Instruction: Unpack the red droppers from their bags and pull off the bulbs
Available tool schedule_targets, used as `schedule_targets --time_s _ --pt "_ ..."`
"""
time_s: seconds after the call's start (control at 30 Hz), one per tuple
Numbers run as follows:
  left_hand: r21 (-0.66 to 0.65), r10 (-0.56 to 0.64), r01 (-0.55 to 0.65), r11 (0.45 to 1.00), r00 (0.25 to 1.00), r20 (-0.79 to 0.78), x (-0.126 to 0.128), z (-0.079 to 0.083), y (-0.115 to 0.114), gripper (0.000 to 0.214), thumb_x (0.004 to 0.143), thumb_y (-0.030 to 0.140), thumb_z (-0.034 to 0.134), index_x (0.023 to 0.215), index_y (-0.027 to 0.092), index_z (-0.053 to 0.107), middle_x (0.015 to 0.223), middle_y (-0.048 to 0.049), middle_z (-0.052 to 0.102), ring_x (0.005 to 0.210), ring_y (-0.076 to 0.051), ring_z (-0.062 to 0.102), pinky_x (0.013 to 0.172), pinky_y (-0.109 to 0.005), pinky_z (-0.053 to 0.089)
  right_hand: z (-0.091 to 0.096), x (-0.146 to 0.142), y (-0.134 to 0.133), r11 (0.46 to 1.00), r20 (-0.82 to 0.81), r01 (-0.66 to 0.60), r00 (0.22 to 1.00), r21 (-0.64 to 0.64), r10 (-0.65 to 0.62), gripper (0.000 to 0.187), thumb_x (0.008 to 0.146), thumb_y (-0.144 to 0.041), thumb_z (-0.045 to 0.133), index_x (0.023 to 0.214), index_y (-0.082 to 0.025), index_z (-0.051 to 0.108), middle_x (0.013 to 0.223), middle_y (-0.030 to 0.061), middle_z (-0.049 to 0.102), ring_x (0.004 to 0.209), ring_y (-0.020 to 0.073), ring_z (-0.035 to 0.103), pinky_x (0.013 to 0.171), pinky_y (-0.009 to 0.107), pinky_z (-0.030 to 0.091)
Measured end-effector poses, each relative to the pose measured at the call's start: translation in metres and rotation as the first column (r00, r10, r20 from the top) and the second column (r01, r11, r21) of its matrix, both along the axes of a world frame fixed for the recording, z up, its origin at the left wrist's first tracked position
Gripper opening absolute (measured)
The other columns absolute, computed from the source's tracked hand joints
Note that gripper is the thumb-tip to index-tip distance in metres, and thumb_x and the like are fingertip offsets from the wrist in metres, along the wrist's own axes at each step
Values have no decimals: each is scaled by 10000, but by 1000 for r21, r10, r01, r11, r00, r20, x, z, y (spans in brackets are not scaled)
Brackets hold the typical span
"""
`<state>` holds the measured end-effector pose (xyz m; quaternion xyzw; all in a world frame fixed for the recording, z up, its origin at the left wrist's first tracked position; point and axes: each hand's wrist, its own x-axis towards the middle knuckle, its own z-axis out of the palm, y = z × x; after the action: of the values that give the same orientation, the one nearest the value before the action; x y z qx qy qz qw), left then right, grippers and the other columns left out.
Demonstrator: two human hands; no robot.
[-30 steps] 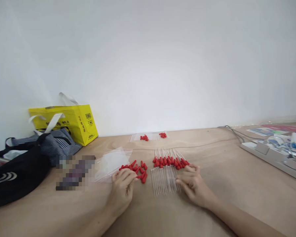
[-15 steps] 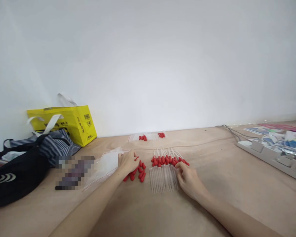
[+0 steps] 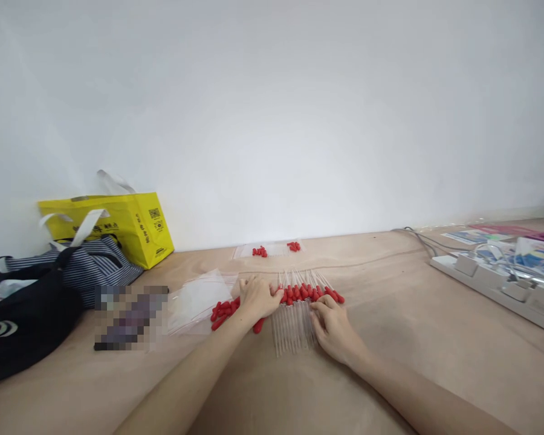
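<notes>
Found the wooden surface (image 3: 399,320) beneath both sets of fingers. Noted the left hand (image 3: 256,297) with fingers curled down and the right hand (image 3: 332,326) with fingers bent close together; could not tell any grip in either. Judged rolled or crossed pieces possible, from a sideways finger brush. Recorded red-bulbed droppers (image 3: 304,292) just beyond the right fingers, with tips forward and long axes fanned. Recorded clear tubes (image 3: 292,331) beside the right fingers, with long axes parallel, forward. Logged loose red bulbs (image 3: 225,310) left of the left fingers.
</notes>
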<state>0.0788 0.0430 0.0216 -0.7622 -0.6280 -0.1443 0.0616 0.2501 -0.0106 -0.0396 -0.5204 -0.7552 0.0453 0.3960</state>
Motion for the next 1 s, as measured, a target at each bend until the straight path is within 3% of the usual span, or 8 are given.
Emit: schedule_targets --time_s 0.33,0.43,0.53,0.63,0.73,0.87,1.0 --pt "17 18 -18 1000 1000 -1 18 0 6 250 655 322 503 454 177 531 630 -77 612 765 -268 556 717 -405 340 2 10 5 1000 -41 27 999 -14 -27 231 824 -199 370 791 -186 598 794 60 580 749 182 552 688 334 361" --pt "77 2 -2 997 1000 -1 11 8 -6 255 690 311 479 478 180 530 700 -72 608 814 -259 535 738 -407 329 2 14 5 997 -28 73 997 29 -72 224 824 -206 379 801 -212 601 812 38 600 769 183 560 717 348 327" --pt "181 -61 63 981 998 -20 -7 11 -27 196 714 264 470 553 183 544 772 -55 597 852 -232 511 784 -405 300 3 15 5 984 -6 99 995 151 -100 187 815 -227 414 854 -225 597 848 32 610 818 187 559 745 348 311" --pt "363 -263 276 890 961 -85 -29 1 -51 136 718 229 486 606 180 547 737 -36 592 782 -204 517 789 -403 286 7 13 1 955 20 111 992 275 -121 232 803 -265 457 1007 -214 557 953 65 595 894 206 539 773 358 305" --pt "476 -429 429 768 896 -115 -46 -18 -67 125 724 238 511 617 181 540 737 -19 602 758 -179 521 799 -386 279 12 8 -7 941 103 15 993 337 -53 332 799 -305 491 1118 -214 506 1058 84 567 960 215 514 818 376 290" --pt "548 -498 465 695 862 -100 -50 -36 -75 130 732 251 524 621 185 538 700 5 600 720 -152 520 809 -368 277 17 0 -17 911 273 -217 954 351 122 280 793 -337 539 1064 -266 547 986 33 612 969 209 506 891 421 229" --pt "574 -529 484 660 843 -101 -45 -37 -75 132 739 258 526 628 189 546 697 11 606 738 -147 528 825 -359 278 16 -7 -21 888 336 -304 923 345 185 166 808 -252 536 960 -264 598 743 -3 634 855 185 522 902 442 214"
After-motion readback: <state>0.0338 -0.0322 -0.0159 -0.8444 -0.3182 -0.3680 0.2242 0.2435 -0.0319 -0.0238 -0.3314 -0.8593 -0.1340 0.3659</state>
